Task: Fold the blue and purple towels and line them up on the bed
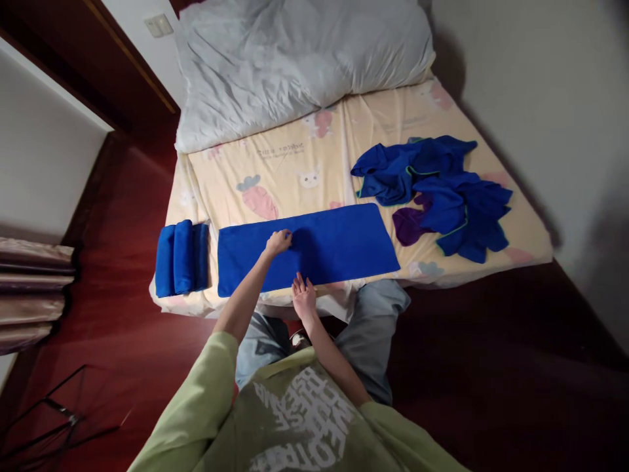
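Note:
A long blue towel (339, 242) lies flat and smooth along the near edge of the bed. Over its left-middle part is my left hand (279, 242), its fingers curled together; whether they pinch anything is too small to tell. My right hand (304, 295) is at the towel's near edge, palm turned up and fingers apart, holding nothing. Left of the towel sit rolled blue towels (183, 257), side by side. On the right side of the bed lies a crumpled heap of blue cloths (442, 177) with green edging, a purple cloth (410, 224) among them.
A patterned sheet (285, 164) covers the bed, with a large grey-white pillow or quilt (295, 59) across its far end. A wall runs along the right. At lower left a thin black metal stand (63, 412) is on the red floor, near a striped curtain (34, 288).

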Demonstrator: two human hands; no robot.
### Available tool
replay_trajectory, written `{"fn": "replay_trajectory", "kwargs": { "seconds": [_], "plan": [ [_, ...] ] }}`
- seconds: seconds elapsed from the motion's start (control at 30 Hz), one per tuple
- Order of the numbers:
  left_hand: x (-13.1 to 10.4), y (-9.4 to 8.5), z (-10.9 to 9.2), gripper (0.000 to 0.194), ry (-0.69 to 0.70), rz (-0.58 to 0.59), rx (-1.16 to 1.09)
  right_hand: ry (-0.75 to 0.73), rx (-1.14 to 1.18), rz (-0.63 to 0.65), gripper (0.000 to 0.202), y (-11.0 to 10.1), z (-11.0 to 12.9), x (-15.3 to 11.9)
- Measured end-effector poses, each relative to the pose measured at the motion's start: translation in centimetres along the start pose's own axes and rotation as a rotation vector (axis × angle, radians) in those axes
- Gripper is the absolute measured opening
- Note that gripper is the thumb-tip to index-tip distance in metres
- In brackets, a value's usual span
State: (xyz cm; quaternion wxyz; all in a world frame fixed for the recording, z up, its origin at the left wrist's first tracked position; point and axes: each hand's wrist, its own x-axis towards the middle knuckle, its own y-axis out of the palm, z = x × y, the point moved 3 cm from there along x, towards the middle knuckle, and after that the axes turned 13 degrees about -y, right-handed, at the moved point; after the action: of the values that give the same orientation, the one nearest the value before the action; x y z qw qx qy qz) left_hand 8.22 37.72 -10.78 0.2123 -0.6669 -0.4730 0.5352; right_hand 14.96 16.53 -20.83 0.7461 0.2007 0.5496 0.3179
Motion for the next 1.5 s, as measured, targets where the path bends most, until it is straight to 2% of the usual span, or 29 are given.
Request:
{"fn": "replay_trajectory", "kwargs": {
  "seconds": [0.1, 0.2, 0.37, 0.47, 0.63, 0.87, 1.03, 1.23, 1.5],
  "plan": [
    [3.4, 0.4, -1.8, 0.038, -0.041, 0.058, 0.078, 0.019, 0.001, -0.026, 0.023, -0.1, 0.0, -0.1],
    [5.7, -0.1, -2.6, 0.043, -0.083, 0.048, 0.145, 0.024, 0.024, -0.054, 0.022, -0.1, 0.0, -0.2],
    [8.2, -0.9, -3.5, 0.055, -0.086, 0.069, 0.191, 0.03, 0.028, -0.072, 0.022, -0.4, -0.1, -0.1],
    [9.2, -1.0, -4.0, 0.049, -0.098, 0.072, 0.174, 0.034, 0.019, -0.074, 0.021, -0.7, -0.1, 0.0],
    [9.3, -0.8, -4.3, 0.019, -0.122, 0.203, 0.119, 0.02, -0.006, -0.066, 0.02, -0.9, -0.1, 0.0],
    [8.4, -1.1, -3.9, 0.026, -0.129, 0.201, -0.018, -0.014, -0.065, -0.061, 0.019, -0.5, 0.0, -0.1],
    [8.3, -1.4, -4.0, 0.036, -0.193, 0.17, -0.293, -0.012, -0.052, -0.05, 0.019, -0.7, -0.1, 0.0],
    [8.4, -0.9, -4.0, 0.023, -0.2, 0.208, -0.133, -0.012, -0.048, -0.06, 0.019, -0.6, -0.1, -0.1],
    [8.7, -1.8, -4.3, 0.026, -0.156, 0.109, -0.266, -0.009, -0.054, -0.065, 0.018, -0.2, 0.4, -0.8]
  ]
}}
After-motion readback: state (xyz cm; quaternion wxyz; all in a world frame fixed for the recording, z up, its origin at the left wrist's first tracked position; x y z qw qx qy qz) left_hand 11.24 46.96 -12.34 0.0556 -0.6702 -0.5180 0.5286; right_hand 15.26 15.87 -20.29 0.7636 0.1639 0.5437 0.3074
